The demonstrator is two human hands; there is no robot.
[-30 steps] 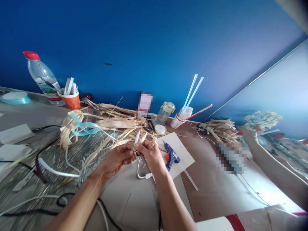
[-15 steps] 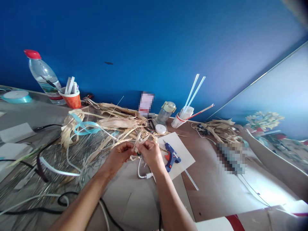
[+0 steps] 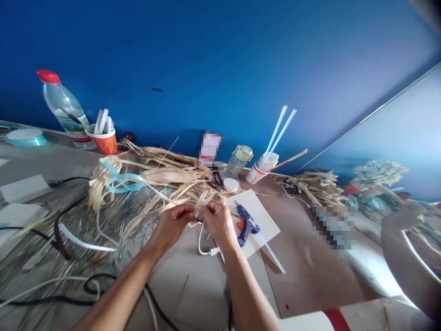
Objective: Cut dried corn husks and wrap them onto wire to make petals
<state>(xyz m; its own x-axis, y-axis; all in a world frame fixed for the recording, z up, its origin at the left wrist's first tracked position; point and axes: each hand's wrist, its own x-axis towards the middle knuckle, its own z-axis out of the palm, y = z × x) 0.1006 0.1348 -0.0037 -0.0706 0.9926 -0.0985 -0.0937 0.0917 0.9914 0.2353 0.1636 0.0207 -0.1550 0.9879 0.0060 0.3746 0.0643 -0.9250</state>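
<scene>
The blue wall stands beyond the glue gun, and the brown tabletop spreads to the gun's right. A long pile of dried corn husks lies to the glue gun's left and farther back. A co-worker's arm, blurred, bends well to the gun's right, with a smaller husk heap between them. A red-capped plastic bottle stands far to the gun's left, beside an orange paper cup. A white sheet lies directly under the gun.

Both of the person's own hands work just left of the glue gun. The right hand, the nearer to it, pinches a pale husk strip between thumb and forefinger. The left hand, farther from the gun, has its thumb and forefinger closed on the strip's lower end; its other fingers curl inward. The strip sits between the two sets of fingertips, its free end pointing up and away from the palms.

Smallest, a white jar lid rests behind the gun, and a USB plug lies to its near left.
</scene>
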